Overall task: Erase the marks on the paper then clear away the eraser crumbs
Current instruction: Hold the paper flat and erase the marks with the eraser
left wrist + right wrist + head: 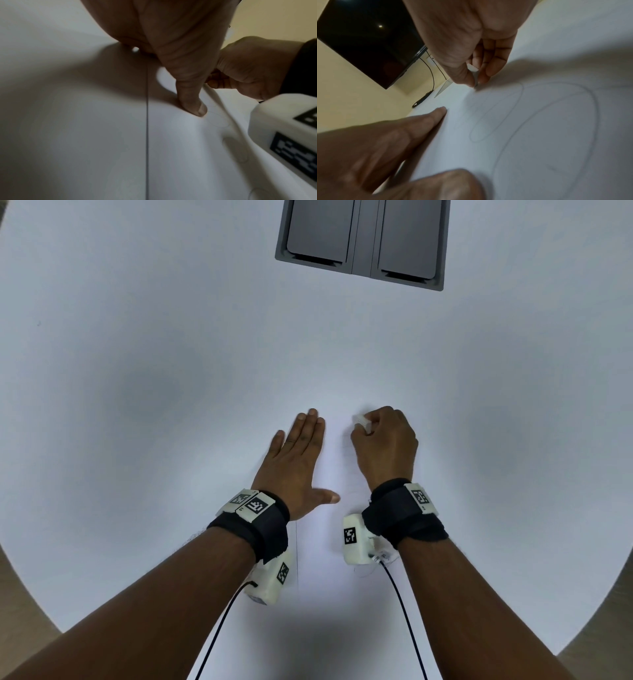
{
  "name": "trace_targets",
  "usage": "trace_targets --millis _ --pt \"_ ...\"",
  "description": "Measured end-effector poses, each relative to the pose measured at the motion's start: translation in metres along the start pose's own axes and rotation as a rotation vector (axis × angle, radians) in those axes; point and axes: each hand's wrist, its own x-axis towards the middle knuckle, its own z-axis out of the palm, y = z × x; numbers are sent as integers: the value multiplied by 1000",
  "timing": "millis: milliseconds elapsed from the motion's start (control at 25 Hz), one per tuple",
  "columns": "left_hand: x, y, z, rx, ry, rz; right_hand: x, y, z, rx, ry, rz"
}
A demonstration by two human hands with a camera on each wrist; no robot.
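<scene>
A white sheet of paper lies on the white table, its left edge showing as a thin line. Faint pencil loops curve across the paper in the right wrist view. My left hand lies flat on the paper's left part, fingers straight and thumb pressed down. My right hand pinches a small white eraser between thumb and fingers, its tip touching the paper near the top of the loops. No crumbs can be made out.
A grey recessed cable box with two lids sits in the table at the far centre. The round table's edge curves away at both lower corners. A dark screen hangs on the wall beyond. Wrist camera cables trail toward me.
</scene>
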Motion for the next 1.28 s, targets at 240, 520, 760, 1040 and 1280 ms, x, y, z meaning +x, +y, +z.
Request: trace_targets --millis 240,520,760,1040,1280 --pt "0 0 1 -12 7 2 -24 -21 17 53 -80 -128" --pt "0 0 1 17 7 -3 7 13 -11 -9 -10 86" --pt "1 -1 1 4 -4 2 -11 -4 4 27 -36 -25" --pt "0 1 1 16 1 -5 9 20 -15 -19 10 15" --pt "0 1 1 17 -4 -10 -6 19 -11 -49 -57 -187"
